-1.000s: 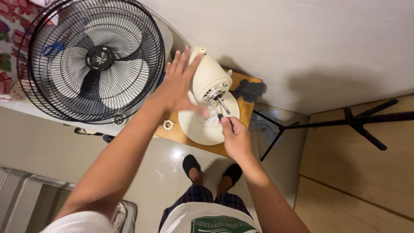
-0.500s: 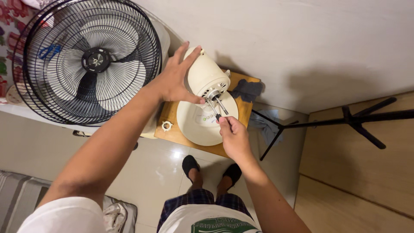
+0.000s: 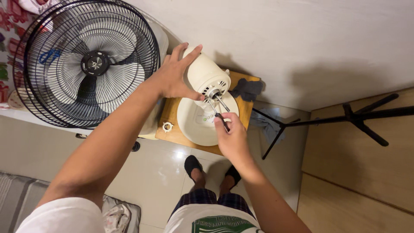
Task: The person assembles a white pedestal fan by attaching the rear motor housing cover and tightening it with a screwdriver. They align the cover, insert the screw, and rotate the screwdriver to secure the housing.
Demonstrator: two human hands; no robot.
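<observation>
Left hand (image 3: 172, 77) spread wide on the motor housing (image 3: 206, 75); right hand (image 3: 229, 133) grips a screwdriver (image 3: 215, 110), wall close behind.

Shirt: white with short sleeves and a green print
Shorts: dark plaid
Feet: black slippers
Forearms: bare
</observation>
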